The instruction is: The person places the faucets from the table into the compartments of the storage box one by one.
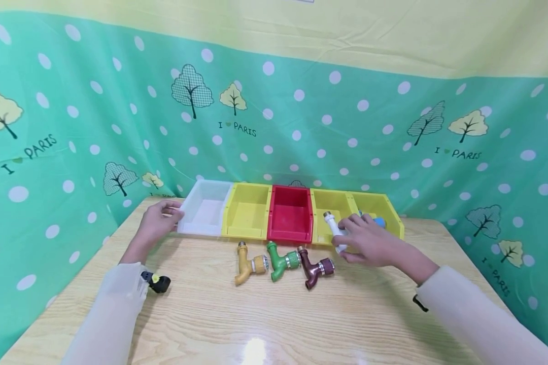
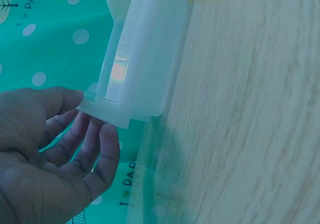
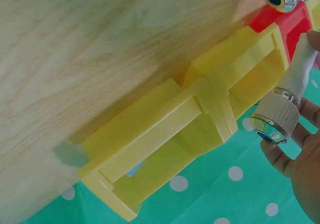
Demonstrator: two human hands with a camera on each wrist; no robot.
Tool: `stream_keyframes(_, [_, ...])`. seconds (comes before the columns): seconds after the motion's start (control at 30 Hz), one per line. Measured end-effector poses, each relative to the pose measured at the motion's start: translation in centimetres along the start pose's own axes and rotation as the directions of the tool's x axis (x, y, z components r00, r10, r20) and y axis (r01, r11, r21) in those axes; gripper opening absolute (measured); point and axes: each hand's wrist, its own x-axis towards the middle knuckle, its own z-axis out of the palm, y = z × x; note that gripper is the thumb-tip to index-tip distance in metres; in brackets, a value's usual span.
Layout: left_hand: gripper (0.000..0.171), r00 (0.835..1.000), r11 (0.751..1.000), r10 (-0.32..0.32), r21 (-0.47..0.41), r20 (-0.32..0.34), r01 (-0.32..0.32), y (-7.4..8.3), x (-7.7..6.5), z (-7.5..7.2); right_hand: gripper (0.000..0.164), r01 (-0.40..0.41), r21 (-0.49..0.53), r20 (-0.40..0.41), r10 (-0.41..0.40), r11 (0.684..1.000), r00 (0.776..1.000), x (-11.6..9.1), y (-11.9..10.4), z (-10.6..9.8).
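Note:
My right hand [image 1: 370, 241] grips a white tap [image 1: 335, 228] over the front of the fourth bin, a yellow one [image 1: 332, 200]. The right wrist view shows the tap's ribbed white knob [image 3: 276, 112] with its shiny end cap, and fingers behind it. With thumb and fingertips, my left hand [image 1: 159, 220] pinches the outer rim of the white bin [image 2: 125, 112] at the row's left end. In front of the bins lie a yellow tap [image 1: 245, 266], a green tap [image 1: 279, 261] and a maroon tap [image 1: 311, 268].
The bins stand side by side: white, yellow [image 1: 246, 209], red [image 1: 290, 213], then two yellow. Something blue [image 1: 380, 222] sits in the rightmost yellow bin [image 1: 395, 218], partly hidden by my right hand. A green dotted cloth [image 1: 297, 111] hangs behind the wooden table [image 1: 255, 319].

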Motion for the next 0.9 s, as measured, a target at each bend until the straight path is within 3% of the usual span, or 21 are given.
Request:
stream_keyframes(0.27, [0.042,1.000,1.000,-0.006,-0.002,-0.001,0.006,0.1,0.0,0.0,0.019,-0.050,0.027,0.020,0.050,0.998,0.999,1.7,1.3,0.6])
stream_keyframes(0.5, [0.042,1.000,1.000,0.000,0.001,-0.003,0.000,0.0,0.1,0.0,0.022,-0.137,0.079,0.086,0.130,0.987,0.988,3.0,2.1,0.9])
stream_keyframes(0.9, [0.041,1.000,1.000,0.001,-0.002,0.000,-0.001,-0.2,0.1,0.0,0.022,-0.185,0.130,0.149,0.165,0.974,0.975,4.7,3.3,1.5])
